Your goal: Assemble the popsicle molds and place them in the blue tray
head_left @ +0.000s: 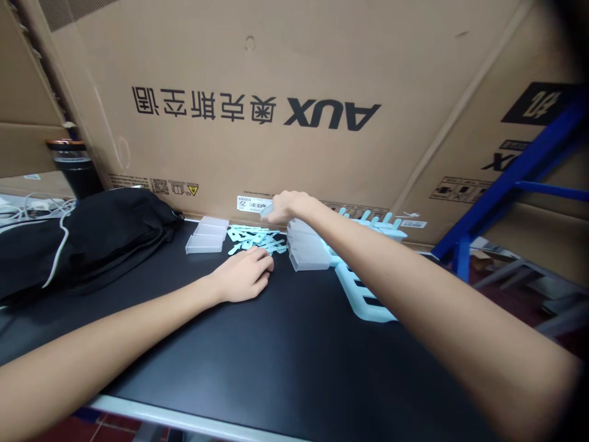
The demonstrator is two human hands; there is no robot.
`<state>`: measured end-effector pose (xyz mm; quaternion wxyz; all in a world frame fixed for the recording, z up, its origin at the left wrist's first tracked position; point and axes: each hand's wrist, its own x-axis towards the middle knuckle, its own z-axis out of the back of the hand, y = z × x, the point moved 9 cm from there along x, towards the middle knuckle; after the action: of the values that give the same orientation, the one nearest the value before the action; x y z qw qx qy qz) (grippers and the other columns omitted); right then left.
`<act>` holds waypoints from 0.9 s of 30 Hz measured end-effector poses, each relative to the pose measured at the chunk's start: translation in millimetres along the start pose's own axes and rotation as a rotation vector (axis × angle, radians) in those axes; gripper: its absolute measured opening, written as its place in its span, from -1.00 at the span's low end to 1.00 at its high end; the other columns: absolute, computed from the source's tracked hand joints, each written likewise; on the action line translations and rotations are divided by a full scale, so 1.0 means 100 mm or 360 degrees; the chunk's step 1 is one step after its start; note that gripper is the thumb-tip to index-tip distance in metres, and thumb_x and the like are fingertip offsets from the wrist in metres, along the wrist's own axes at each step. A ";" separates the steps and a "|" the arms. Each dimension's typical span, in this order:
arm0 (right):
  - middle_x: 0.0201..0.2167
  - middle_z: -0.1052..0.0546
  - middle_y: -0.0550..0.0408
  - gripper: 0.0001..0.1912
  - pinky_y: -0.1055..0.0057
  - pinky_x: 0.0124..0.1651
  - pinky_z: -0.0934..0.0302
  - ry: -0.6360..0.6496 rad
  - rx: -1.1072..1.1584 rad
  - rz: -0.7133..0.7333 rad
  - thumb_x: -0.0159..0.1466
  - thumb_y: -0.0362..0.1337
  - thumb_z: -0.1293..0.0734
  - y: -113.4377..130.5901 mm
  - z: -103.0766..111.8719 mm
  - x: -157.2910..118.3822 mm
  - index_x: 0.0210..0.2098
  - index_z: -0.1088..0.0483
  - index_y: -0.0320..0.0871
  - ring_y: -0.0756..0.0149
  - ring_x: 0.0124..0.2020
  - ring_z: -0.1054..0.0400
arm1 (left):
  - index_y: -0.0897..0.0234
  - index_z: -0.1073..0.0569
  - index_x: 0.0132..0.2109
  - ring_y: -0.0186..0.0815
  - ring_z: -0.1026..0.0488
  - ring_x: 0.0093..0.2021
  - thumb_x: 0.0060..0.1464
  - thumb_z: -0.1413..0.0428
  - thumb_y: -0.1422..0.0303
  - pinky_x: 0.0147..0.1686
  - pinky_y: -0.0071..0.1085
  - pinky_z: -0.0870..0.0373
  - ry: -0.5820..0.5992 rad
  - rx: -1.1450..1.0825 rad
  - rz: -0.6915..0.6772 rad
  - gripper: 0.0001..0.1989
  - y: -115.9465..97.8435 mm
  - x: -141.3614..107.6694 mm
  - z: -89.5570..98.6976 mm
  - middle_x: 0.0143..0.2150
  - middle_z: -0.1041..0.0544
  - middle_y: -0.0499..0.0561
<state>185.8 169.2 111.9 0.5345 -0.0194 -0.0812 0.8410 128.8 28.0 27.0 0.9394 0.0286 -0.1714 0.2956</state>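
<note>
Right grip (284, 206) is closed on a small bluish piece (267, 212), which is pinched at the fingertips and partly covered by them. Both are held up in front of a large cardboard box (313, 55), on which AUX lettering is printed upside down. Below the right grip and slightly to its left, a loose pile of light-blue flat pieces (248, 235) is spread on the black tabletop (276, 356). At the near edge of that pile, the left grip (246, 275) is laid palm down with its fingers bent; whether anything is pinched beneath them cannot be told. Beyond the left grip and to its left, one row of clear plastic cases (209, 230) is set out; a second row of cases (310, 252) is placed below the right grip, beside the pile. Farther right, a slotted light-blue rack (352, 294) is crossed by the right forearm (381, 258). Well left of both grips, a black bag (124, 233) is seen.
</note>
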 end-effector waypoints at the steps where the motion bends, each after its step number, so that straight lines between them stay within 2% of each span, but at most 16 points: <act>1: -0.26 -0.57 -0.19 -0.29 0.09 -0.20 -0.34 0.0046 -0.0039 -0.0104 0.06 0.26 -0.27 -0.02 0.00 -0.02 -0.08 -0.53 -0.19 -0.08 -0.18 -0.46 | 0.26 -0.39 -0.11 -0.15 -0.37 -0.07 0.24 0.07 0.39 -0.04 -0.22 -0.36 0.0005 0.0002 0.0001 -0.83 0.00 0.00 0.00 -0.11 -0.42 0.09; 4: -0.04 -0.51 -0.28 -0.14 0.04 -0.13 -0.32 0.0153 -0.0060 -0.0272 0.04 0.30 -0.28 -0.02 0.03 -0.12 0.08 -0.41 -0.25 -0.17 -0.05 -0.41 | 0.25 -0.39 -0.11 -0.15 -0.37 -0.06 0.25 0.07 0.39 -0.03 -0.22 -0.36 0.0019 0.0001 0.0003 -0.83 0.00 0.00 0.00 -0.11 -0.42 0.09; 6: 0.04 -0.45 -0.33 -0.04 0.03 -0.11 -0.31 0.0171 -0.0011 -0.0277 0.02 0.26 -0.32 -0.01 0.05 -0.20 0.20 -0.25 -0.30 -0.21 -0.02 -0.39 | 0.26 -0.39 -0.11 -0.15 -0.37 -0.06 0.25 0.07 0.39 -0.03 -0.22 -0.36 0.0021 -0.0001 0.0005 -0.83 0.00 0.00 0.01 -0.12 -0.42 0.09; 8: 0.03 -0.44 -0.34 -0.04 0.05 -0.14 -0.31 0.0198 0.0042 -0.0220 0.04 0.20 -0.33 -0.03 0.04 -0.27 0.24 -0.13 -0.33 -0.18 -0.06 -0.40 | 0.26 -0.39 -0.11 -0.15 -0.37 -0.07 0.25 0.07 0.39 -0.04 -0.22 -0.36 0.0022 -0.0001 0.0007 -0.83 0.00 0.00 0.01 -0.12 -0.42 0.09; 11: 0.00 -0.45 -0.27 -0.17 0.11 -0.17 -0.31 0.0250 0.0071 0.0027 0.07 0.15 -0.32 -0.12 0.01 -0.38 0.15 -0.19 -0.27 -0.08 -0.12 -0.40 | 0.27 -0.39 -0.11 -0.15 -0.37 -0.07 0.25 0.07 0.39 -0.04 -0.23 -0.36 0.0021 0.0000 -0.0001 -0.83 -0.01 0.01 0.00 -0.12 -0.41 0.09; 16: 0.02 -0.43 -0.15 -0.31 0.15 -0.08 -0.27 0.0285 -0.0055 0.0300 0.05 0.19 -0.35 -0.46 -0.06 -0.59 0.01 -0.33 -0.15 -0.05 -0.01 -0.35 | 0.27 -0.40 -0.12 -0.15 -0.36 -0.08 0.25 0.08 0.39 -0.03 -0.22 -0.35 0.0012 -0.0021 -0.0011 -0.82 0.00 0.01 0.00 -0.12 -0.42 0.10; 21: 0.00 -0.48 -0.10 -0.25 0.20 -0.06 -0.26 0.0258 0.0092 0.0331 -0.02 0.16 -0.43 -0.60 -0.15 -0.76 0.04 -0.34 -0.12 0.00 0.00 -0.37 | 0.26 -0.40 -0.13 -0.15 -0.36 -0.08 0.24 0.07 0.40 -0.03 -0.22 -0.35 0.0004 -0.0033 0.0001 -0.83 0.00 0.00 0.00 -0.13 -0.42 0.09; 23: -0.03 -0.50 -0.09 -0.22 0.24 -0.11 -0.26 0.0171 0.0162 0.0292 -0.06 0.16 -0.46 -0.58 -0.13 -0.80 0.04 -0.33 -0.12 0.02 -0.03 -0.39 | 0.25 -0.40 -0.12 -0.15 -0.36 -0.07 0.24 0.07 0.39 -0.04 -0.22 -0.35 0.0000 -0.0031 0.0006 -0.83 0.01 0.00 -0.01 -0.12 -0.42 0.09; 27: -0.04 -0.51 -0.06 -0.26 0.28 -0.18 -0.23 0.0004 0.0208 0.0285 -0.03 0.19 -0.44 -0.49 -0.06 -0.84 0.01 -0.31 -0.10 0.06 -0.05 -0.39 | 0.25 -0.39 -0.12 -0.15 -0.36 -0.07 0.24 0.07 0.39 -0.03 -0.23 -0.34 -0.0001 -0.0030 0.0002 -0.83 0.00 0.00 -0.01 -0.12 -0.42 0.09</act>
<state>266.4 114.1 109.1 0.4575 0.0071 -0.0235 0.8889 128.5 28.2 26.4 0.9394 0.0197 -0.1744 0.2946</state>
